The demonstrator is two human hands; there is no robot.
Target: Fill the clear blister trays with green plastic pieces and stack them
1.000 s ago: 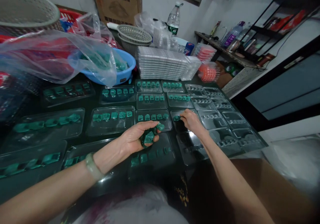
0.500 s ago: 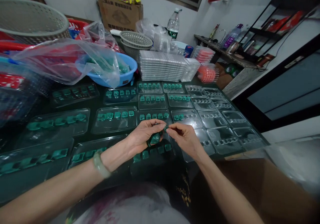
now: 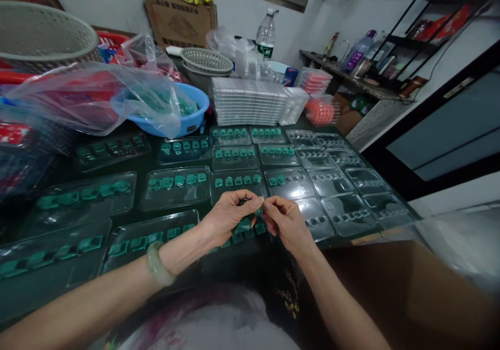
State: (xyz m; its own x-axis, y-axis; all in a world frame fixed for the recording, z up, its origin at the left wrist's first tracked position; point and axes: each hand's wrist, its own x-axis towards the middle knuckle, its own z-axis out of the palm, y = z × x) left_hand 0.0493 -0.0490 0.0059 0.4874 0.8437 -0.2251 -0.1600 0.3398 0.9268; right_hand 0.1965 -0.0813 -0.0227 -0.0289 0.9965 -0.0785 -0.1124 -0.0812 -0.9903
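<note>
In the head view, green pieces (image 3: 244, 226) are gripped in the left hand (image 3: 228, 219), at whose three o'clock the right hand (image 3: 287, 222) is held close, its grip impossible to tell, and a part-filled tray (image 3: 299, 180) is seen at two o'clock from both.

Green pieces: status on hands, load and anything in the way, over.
Left hand holding green pieces; right hand at its fingertips, grip unclear. Part-filled tray beyond: two pieces, left end. Left hand partly hides row beneath.
</note>
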